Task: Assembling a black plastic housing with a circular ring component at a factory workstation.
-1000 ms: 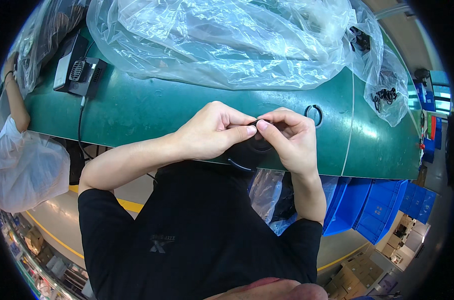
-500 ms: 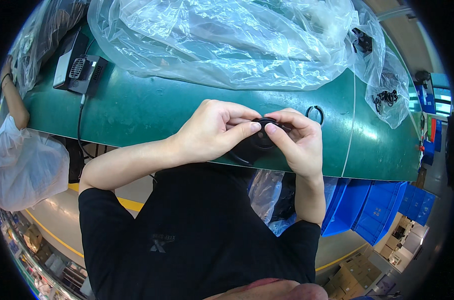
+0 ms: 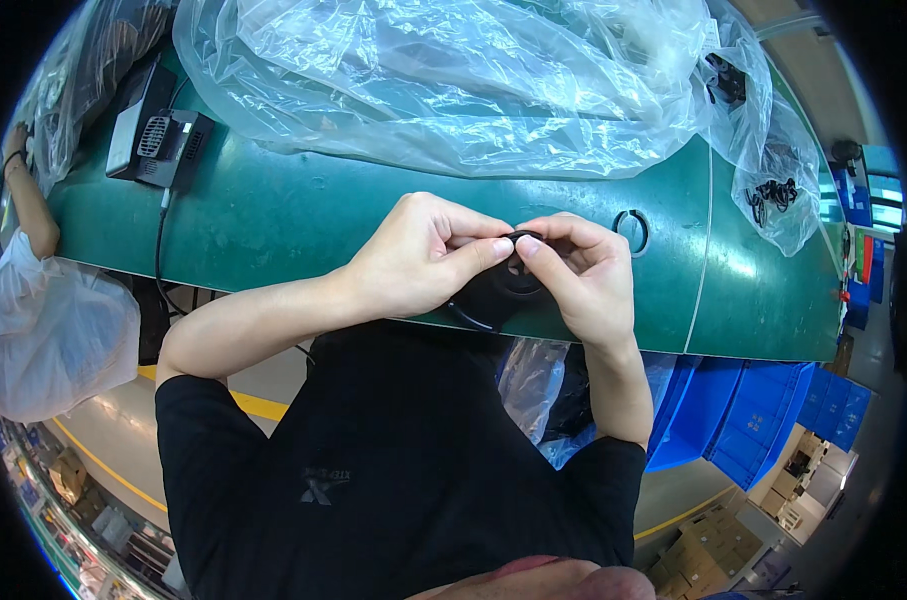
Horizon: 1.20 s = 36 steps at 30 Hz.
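Between my two hands is a black round plastic part [image 3: 518, 282] with a hole and a curved rim, held over the near edge of the green table. My left hand [image 3: 428, 250] pinches its upper edge between thumb and fingers. From the other side my right hand [image 3: 583, 265] grips the same edge, the two thumb tips almost meeting. Under the thumbs a dark ring-like edge shows, though the fingers hide much of it. To the right of my right hand, a black open ring [image 3: 630, 231] lies on the table.
Clear plastic bags [image 3: 453, 90] spread across the back of the green table [image 3: 303, 210]. A boxy black-and-grey device [image 3: 163, 140] with a cable stands at left. A bag of small black parts [image 3: 773, 200] lies at right, above blue bins [image 3: 743, 420]. Another person's arm [image 3: 33, 200] reaches in at far left.
Both hands have shifted slightly left and up, and the black part has tilted a little, showing its central hole more. Its hold by both hands is unchanged.
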Tool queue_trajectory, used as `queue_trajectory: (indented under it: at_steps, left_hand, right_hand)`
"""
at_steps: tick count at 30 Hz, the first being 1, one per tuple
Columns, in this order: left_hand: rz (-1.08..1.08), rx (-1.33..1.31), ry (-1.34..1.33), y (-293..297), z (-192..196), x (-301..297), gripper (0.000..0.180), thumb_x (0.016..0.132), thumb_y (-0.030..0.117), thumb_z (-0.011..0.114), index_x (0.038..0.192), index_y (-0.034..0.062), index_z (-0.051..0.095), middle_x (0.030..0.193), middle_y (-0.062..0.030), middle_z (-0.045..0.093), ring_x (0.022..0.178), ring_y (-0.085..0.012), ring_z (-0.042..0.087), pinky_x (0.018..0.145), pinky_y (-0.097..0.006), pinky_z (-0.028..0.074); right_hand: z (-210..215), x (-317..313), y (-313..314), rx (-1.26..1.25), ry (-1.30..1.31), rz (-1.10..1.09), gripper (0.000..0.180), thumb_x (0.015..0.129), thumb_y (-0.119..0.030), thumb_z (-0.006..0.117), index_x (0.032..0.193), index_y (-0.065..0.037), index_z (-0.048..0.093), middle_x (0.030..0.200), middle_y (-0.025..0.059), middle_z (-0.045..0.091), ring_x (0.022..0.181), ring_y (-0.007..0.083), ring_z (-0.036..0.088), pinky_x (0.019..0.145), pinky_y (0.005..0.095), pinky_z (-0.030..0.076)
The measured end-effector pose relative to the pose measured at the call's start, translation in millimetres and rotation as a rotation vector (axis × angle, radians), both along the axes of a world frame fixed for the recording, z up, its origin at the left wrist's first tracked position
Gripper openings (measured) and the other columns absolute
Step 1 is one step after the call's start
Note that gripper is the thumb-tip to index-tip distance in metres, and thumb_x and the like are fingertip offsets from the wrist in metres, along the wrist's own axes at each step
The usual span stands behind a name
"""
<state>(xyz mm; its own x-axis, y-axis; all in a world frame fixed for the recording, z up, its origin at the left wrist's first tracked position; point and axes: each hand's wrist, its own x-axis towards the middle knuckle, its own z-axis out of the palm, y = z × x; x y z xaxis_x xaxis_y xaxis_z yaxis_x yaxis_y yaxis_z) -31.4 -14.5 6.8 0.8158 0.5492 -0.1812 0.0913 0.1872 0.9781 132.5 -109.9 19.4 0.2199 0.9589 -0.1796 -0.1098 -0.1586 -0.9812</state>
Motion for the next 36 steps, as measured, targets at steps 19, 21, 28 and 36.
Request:
queue_trajectory:
  at_steps: [19,21,28,36]
  left_hand:
    - [0.013,0.279,0.027,-3,7,0,0.02,0.086,0.008,0.061,0.101,-0.0053,0.065,0.087,-0.0095,0.068,0.077,-0.0067,0.058,0.066,-0.022,0.048]
    - [0.018,0.25,0.029,-3,3,0,0.02,0.086,0.007,0.06,0.101,-0.005,0.065,0.087,-0.0095,0.068,0.078,-0.0069,0.058,0.067,-0.022,0.048]
    - [0.061,0.111,-0.074,-2,-5,1,0.02,0.087,0.008,0.059,0.1,-0.006,0.065,0.079,-0.0031,0.066,0.07,-0.0026,0.051,0.059,-0.02,0.044]
    - [0.022,-0.064,-0.043,3,-4,2,0.022,0.089,0.009,0.058,0.105,-0.0059,0.063,0.091,-0.0053,0.066,0.081,-0.006,0.057,0.07,-0.02,0.047]
  right_hand:
    - [3,5,-2,0.04,-0.069,0.026,0.017,0.08,0.002,0.064,0.096,0.007,0.064,0.089,0.0085,0.062,0.079,0.0113,0.061,0.069,0.02,0.049]
    - [2,1,-2,0.075,-0.117,-0.013,0.015,0.08,0.001,0.065,0.093,0.007,0.064,0.087,0.0082,0.063,0.076,0.0107,0.062,0.066,0.0195,0.049]
    - [-3,-10,1,0.067,-0.122,-0.092,0.013,0.08,-0.001,0.066,0.091,0.006,0.064,0.081,0.0071,0.064,0.07,0.0094,0.061,0.063,0.019,0.048]
    - [-1,-2,10,-0.023,-0.058,-0.04,0.017,0.083,-0.005,0.065,0.095,0.007,0.063,0.081,0.0078,0.065,0.069,0.0088,0.06,0.064,0.0193,0.049]
